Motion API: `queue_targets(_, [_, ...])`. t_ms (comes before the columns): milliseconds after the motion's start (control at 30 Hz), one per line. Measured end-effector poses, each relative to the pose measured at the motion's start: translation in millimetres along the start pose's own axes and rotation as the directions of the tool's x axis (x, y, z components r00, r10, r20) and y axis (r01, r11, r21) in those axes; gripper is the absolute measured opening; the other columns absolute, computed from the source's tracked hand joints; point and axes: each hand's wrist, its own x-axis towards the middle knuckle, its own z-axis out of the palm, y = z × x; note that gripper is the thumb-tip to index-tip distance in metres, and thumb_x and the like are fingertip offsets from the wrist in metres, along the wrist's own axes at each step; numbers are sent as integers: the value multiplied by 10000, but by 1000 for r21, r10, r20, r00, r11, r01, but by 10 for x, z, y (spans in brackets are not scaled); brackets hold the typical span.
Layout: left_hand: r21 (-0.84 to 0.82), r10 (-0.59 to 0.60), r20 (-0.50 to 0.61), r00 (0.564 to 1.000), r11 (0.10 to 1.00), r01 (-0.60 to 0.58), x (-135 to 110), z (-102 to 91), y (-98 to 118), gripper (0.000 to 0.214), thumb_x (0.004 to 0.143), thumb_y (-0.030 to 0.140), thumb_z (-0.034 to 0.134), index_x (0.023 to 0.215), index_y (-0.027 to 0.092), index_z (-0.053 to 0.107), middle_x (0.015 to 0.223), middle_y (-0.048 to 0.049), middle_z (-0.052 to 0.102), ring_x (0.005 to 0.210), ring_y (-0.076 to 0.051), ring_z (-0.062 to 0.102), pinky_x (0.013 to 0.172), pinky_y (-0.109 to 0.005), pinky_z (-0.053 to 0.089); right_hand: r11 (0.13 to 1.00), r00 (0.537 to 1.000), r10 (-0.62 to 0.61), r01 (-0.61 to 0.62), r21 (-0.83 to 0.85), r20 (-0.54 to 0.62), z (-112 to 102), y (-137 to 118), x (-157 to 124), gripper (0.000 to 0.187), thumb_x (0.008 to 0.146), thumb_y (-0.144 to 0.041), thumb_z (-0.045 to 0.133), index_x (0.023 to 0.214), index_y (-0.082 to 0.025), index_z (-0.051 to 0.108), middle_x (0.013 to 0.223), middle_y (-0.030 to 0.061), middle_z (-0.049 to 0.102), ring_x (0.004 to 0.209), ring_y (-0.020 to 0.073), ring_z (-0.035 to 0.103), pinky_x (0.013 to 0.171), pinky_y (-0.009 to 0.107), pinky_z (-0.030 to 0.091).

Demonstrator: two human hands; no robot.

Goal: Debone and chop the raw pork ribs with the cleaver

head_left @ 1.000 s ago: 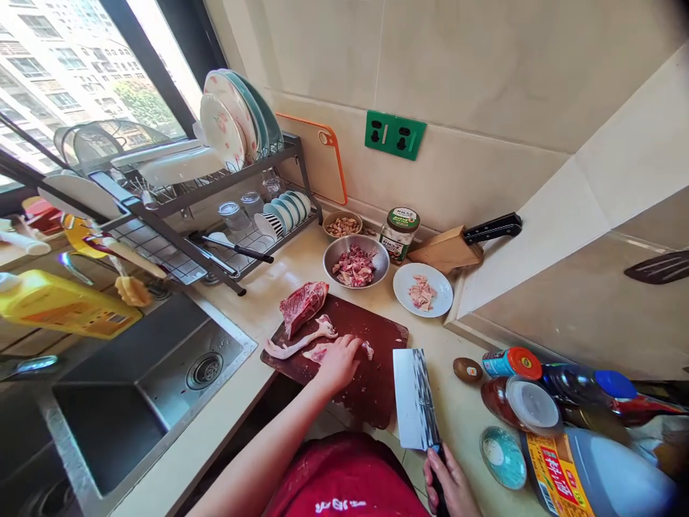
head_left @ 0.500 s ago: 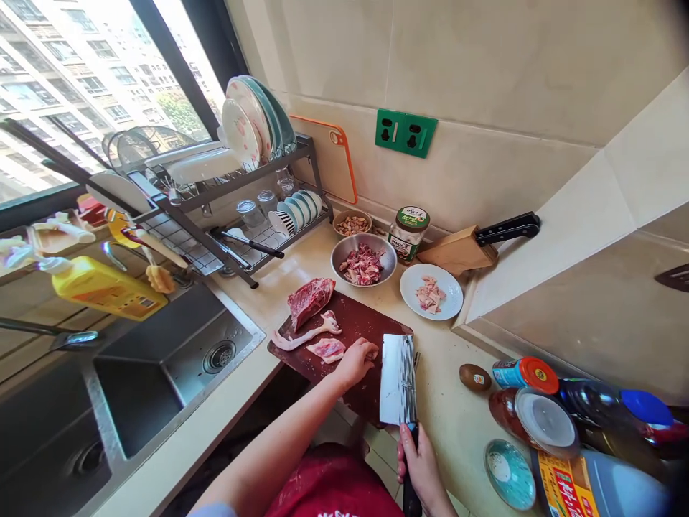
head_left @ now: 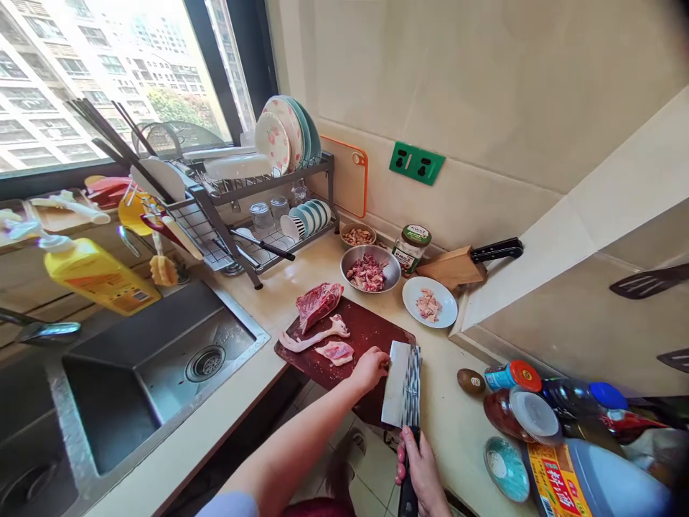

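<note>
My right hand [head_left: 425,470] is wrapped round the black handle of a cleaver [head_left: 397,384], whose wide blade stands over the right side of a dark red cutting board [head_left: 377,327]. Close beside the blade, my left hand [head_left: 371,369] is curled with its fingertips pressed together; whatever they hold is hidden. Left of that hand lies a small pale piece of meat [head_left: 336,352]. Behind it are a long bone-like piece with a knobby end [head_left: 317,335] and a large chunk of red raw meat [head_left: 319,305] at the board's far left corner.
Beyond the board stand a metal bowl [head_left: 395,276] of cut meat, a white plate [head_left: 412,305] with pale scraps, a jar [head_left: 412,248] and a knife block [head_left: 452,267]. A sink [head_left: 252,337] lies left, below a dish rack [head_left: 247,276]. Bottles and a kiwi [head_left: 471,381] sit right.
The view has turned slightly, so the scene sits a little differently in the picture. My left fingertips are nearer the cleaver's blade; my right hand keeps its grip.
</note>
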Motion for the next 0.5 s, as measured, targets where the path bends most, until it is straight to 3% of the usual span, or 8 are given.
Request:
queue_targets(200, [7,-91,-110,990,996,92,-13,-41,-54,472,617,44,621,1065,183,566,1023,-39,506,857,-138,530,797,-238,425,999,1000,22,-22,44,-9,-56,120,-5,577,565,-732,554,751,-198,436,450,-114,448,277,37,355,268,175,333])
queue_targets(267, [36,-123,-95,988,991,127,-11,-81,-70,525,611,58,634,1113,181,540,1071,-50,486,878,-144,530,820,-242,419,999,999,31,-31,9,-24,-89,133,5,595,550,-752,541,748,-201,431,445,-116,443,272,39,353,259,176,327])
queue_targets(367, [74,-97,-29,995,992,99,-1,-136,-70,479,611,88,646,1078,168,570,1030,-52,506,887,-160,530,825,-251,412,999,1000,27,-27,-42,1,-47,102,20,615,536,-776,520,744,-206,420,446,-116,445,273,38,348,253,177,329])
queue_targets(500, [78,-32,-10,999,996,33,20,-174,-57,265,658,112,602,912,174,638,899,-36,531,831,-157,525,778,-259,409,998,1000,4,-4,-63,12,135,15,30,622,519,-798,498,710,-216,393,443,-118,435,280,38,344,254,177,331])
